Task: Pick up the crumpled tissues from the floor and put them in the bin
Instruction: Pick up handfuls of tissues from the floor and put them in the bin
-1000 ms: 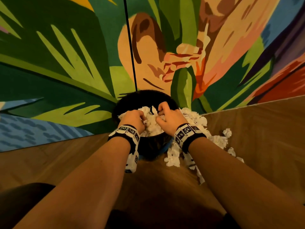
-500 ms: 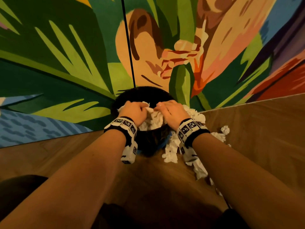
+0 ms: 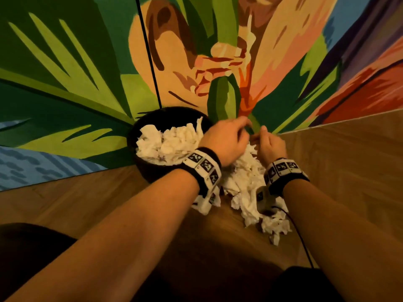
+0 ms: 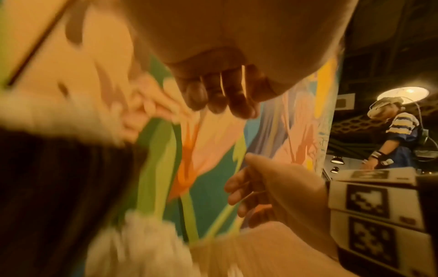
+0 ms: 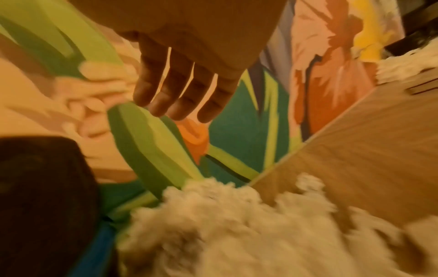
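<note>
Both the left hand [image 3: 225, 141] and right hand [image 3: 270, 144] hover empty, fingers loosely extended, above the crumpled tissues [image 3: 250, 184] heaped on the floor [image 3: 349, 171] beside the nearly full black bin [image 3: 150, 171]. Scooping from both sides and pressing loads down should prevent spillover.

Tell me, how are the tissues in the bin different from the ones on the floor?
The tissues in the bin sit heaped inside the black bin, up to its rim; the tissues on the floor sprawl loose beside it. The bin heap lies uncovered; both hands hover above the floor pile. Both are white and crumpled.
</note>
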